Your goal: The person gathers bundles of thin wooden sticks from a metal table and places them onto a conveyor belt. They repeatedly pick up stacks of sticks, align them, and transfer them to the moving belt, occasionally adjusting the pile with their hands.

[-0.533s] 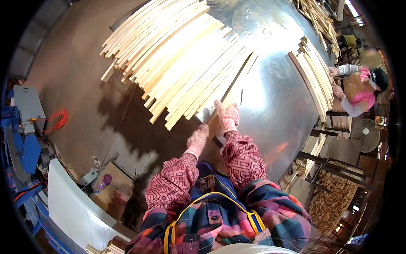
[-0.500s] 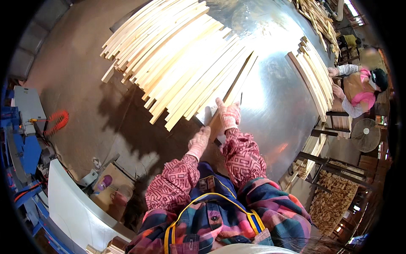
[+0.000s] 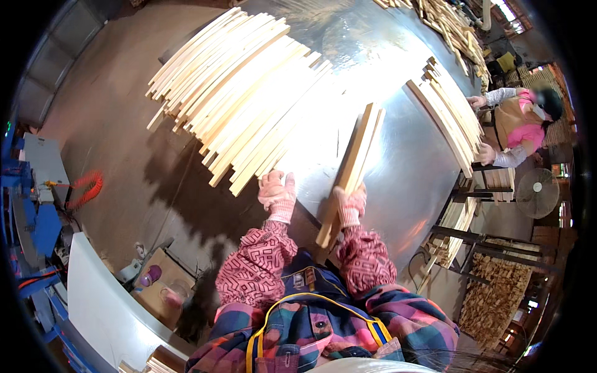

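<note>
My right hand (image 3: 352, 202) is wrapped round the near part of a few pale wooden strips (image 3: 357, 152). They lie side by side, angled over the metal table, with their near ends pointing toward me. A gap separates them from a broad row of similar wooden strips (image 3: 239, 102) to the left. At the near right ends of that row is my left hand (image 3: 277, 191), its thumb and fingers apart, touching or almost touching the strip ends. Both hands wear light pink gloves.
The shiny metal table (image 3: 398, 205) spreads to the right. Another bundle of strips (image 3: 446, 118) lies there, with a co-worker's gloved hands (image 3: 486, 153) at it. Loose strips (image 3: 451, 31) are heaped at the far right. A fan (image 3: 537, 193) and a purple object (image 3: 151, 275) stand aside.
My right hand has drawn the strips rightward and toward me, away from the row. My left hand has left them and moved left to the row's near ends.
</note>
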The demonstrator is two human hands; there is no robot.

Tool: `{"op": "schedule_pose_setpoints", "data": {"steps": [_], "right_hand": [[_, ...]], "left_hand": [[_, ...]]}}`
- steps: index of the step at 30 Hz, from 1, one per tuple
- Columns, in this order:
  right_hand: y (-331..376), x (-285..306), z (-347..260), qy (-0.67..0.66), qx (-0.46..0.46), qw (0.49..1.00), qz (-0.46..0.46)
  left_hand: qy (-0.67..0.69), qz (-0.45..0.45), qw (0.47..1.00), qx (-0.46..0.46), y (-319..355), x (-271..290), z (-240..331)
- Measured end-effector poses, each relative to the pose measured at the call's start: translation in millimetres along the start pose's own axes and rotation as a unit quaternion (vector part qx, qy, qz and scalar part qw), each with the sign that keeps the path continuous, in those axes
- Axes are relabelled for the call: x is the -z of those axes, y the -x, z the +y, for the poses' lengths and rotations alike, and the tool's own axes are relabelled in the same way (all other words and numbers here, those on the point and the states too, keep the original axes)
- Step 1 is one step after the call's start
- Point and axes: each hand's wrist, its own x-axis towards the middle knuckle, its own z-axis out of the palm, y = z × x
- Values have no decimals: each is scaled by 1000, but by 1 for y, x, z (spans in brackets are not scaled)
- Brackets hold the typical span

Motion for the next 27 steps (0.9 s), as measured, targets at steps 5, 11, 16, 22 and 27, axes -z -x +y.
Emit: {"op": "schedule_pose_setpoints", "data": {"steps": [5, 11, 16, 22, 27], "right_hand": [[18, 28, 48, 73, -20, 997, -23], [17, 22, 48, 74, -14, 997, -24], [14, 39, 57, 31, 0, 997, -74], [9, 47, 53, 79, 24, 989, -124], [2, 26, 95, 81, 39, 991, -95]], "left_hand": [[695, -83, 710, 82, -34, -16, 0], [503, -377, 775, -67, -42, -27, -27], [-384, -198, 831, -350, 48, -20, 9], [-399, -486, 777, -39, 206, -1, 10], [-431, -374, 821, 11, 272, 14, -10]]}}
